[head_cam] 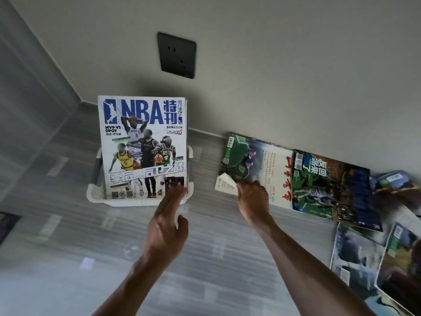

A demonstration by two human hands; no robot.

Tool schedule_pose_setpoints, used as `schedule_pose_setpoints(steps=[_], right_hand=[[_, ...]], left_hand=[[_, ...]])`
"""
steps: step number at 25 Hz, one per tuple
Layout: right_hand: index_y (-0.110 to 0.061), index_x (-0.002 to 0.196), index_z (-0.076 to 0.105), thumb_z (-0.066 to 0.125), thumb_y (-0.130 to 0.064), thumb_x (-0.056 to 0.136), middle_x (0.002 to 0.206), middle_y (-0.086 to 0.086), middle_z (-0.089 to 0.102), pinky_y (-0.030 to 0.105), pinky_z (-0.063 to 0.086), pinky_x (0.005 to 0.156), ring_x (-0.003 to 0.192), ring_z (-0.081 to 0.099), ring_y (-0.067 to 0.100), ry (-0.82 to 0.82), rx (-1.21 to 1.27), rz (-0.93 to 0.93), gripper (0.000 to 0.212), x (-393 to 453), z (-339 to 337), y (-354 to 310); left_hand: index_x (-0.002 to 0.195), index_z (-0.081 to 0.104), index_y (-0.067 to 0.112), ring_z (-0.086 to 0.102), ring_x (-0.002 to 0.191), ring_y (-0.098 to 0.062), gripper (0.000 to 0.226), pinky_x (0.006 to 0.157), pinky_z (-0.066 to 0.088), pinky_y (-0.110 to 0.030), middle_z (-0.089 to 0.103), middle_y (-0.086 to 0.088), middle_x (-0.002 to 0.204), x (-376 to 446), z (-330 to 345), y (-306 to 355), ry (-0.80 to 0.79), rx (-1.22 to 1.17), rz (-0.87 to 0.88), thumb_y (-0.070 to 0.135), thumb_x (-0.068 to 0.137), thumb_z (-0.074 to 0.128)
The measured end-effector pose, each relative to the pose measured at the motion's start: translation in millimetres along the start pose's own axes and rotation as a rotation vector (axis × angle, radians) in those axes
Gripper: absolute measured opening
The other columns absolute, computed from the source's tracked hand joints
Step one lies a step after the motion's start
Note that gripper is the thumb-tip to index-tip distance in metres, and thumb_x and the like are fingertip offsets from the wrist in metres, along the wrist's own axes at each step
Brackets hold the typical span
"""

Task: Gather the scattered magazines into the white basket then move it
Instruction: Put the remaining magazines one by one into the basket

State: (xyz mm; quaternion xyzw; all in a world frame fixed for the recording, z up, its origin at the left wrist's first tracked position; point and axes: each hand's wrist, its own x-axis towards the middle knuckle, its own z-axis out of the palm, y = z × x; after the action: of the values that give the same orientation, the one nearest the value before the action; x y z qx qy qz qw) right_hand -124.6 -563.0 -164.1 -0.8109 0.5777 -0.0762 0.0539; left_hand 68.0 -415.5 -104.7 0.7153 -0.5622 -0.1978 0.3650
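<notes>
A white basket [95, 192] stands on the floor by the wall, with an NBA magazine [143, 144] upright in it and other magazines behind that one. My left hand [166, 226] is open, its fingertips at the NBA magazine's lower right corner. My right hand [251, 201] pinches the near edge of a green-covered magazine [234, 158], lifting it off a white magazine with red lettering [278, 174]. A dark green and blue magazine [330, 185] lies to the right of those.
More magazines [373, 265] lie scattered on the grey floor at the lower right. A dark wall socket [176, 55] sits above the basket. The wall runs behind everything, with a corner at the left.
</notes>
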Motion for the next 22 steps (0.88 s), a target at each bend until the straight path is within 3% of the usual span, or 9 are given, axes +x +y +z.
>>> schedule_pose_setpoints(steps=[2,4,6,8,12,15,17,20,22], right_hand=[[-0.013,0.080,0.068,0.069,-0.003,0.081,0.075,0.004,0.073,0.025,0.054,0.059,0.063,0.067,0.017,-0.017,0.099,-0.053,0.010,-16,-9,-4],[-0.018,0.065,0.062,0.074,-0.002,0.074,0.061,-0.001,0.068,0.016,0.040,0.048,0.051,0.062,0.011,-0.067,0.163,-0.178,0.021,-58,-15,-10],[-0.022,0.060,0.054,0.075,-0.006,0.071,0.056,-0.007,0.062,0.016,0.033,0.046,0.048,0.054,0.006,-0.149,0.219,-0.234,0.029,-122,-16,-13],[-0.023,0.061,0.050,0.073,-0.014,0.074,0.058,-0.011,0.059,0.014,0.036,0.051,0.053,0.047,0.002,-0.216,0.267,-0.212,0.028,-181,-17,-7],[-0.019,0.068,0.069,0.056,-0.037,0.085,0.074,-0.013,0.072,0.016,0.048,0.074,0.077,0.060,0.000,-0.283,0.330,-0.047,0.028,-235,-20,14],[-0.020,0.075,0.075,0.048,-0.050,0.086,0.089,-0.009,0.076,0.008,0.041,0.082,0.104,0.059,-0.005,-0.332,0.386,0.106,0.042,-247,-27,28],[-0.021,0.078,0.076,0.055,-0.044,0.087,0.094,-0.006,0.075,0.008,0.041,0.082,0.109,0.061,-0.001,-0.345,0.429,0.159,0.033,-252,-25,34],[-0.027,0.093,0.074,0.066,-0.029,0.087,0.103,-0.009,0.073,0.020,0.052,0.080,0.093,0.066,0.000,-0.289,0.637,0.353,0.010,-246,-32,34],[-0.028,0.121,0.061,0.068,-0.016,0.087,0.123,-0.010,0.064,0.021,0.055,0.074,0.093,0.067,0.006,-0.076,0.778,0.601,0.037,-237,-42,38]], left_hand=[[0.135,0.051,0.002,0.049,0.130,-0.021,0.063,0.108,0.037,-0.028,0.055,-0.015,0.137,-3,5,5,-0.021,0.002,0.029,-0.016,0.075,0.058],[0.128,0.057,-0.001,0.055,0.122,-0.021,0.058,0.104,0.043,-0.030,0.061,-0.016,0.130,-8,10,14,-0.017,-0.011,0.061,-0.019,0.072,0.059],[0.120,0.061,-0.001,0.060,0.113,-0.022,0.052,0.096,0.051,-0.032,0.066,-0.017,0.121,-15,16,21,-0.043,-0.026,0.100,-0.018,0.071,0.059],[0.117,0.064,0.002,0.064,0.108,-0.024,0.045,0.091,0.055,-0.034,0.069,-0.017,0.117,-20,21,23,-0.121,-0.001,0.109,-0.012,0.074,0.058],[0.135,0.050,0.010,0.044,0.132,-0.026,0.054,0.107,0.039,-0.038,0.049,-0.010,0.144,-21,37,8,-0.403,0.258,-0.092,0.006,0.082,0.060],[0.140,0.043,0.017,0.041,0.134,-0.024,0.057,0.112,0.035,-0.038,0.045,-0.005,0.147,-11,72,11,-0.585,0.334,0.047,0.015,0.085,0.058],[0.139,0.042,0.023,0.046,0.128,-0.028,0.057,0.106,0.039,-0.041,0.051,-0.007,0.141,0,98,18,-0.613,0.313,-0.071,0.027,0.085,0.060],[0.127,0.054,0.033,0.061,0.112,-0.031,0.042,0.096,0.047,-0.041,0.066,-0.006,0.125,7,117,25,-0.602,0.242,-0.231,0.032,0.086,0.059],[0.116,0.065,0.031,0.068,0.098,-0.025,0.030,0.084,0.052,-0.033,0.073,-0.001,0.106,-1,103,24,-0.567,0.009,-0.205,0.018,0.090,0.058]])
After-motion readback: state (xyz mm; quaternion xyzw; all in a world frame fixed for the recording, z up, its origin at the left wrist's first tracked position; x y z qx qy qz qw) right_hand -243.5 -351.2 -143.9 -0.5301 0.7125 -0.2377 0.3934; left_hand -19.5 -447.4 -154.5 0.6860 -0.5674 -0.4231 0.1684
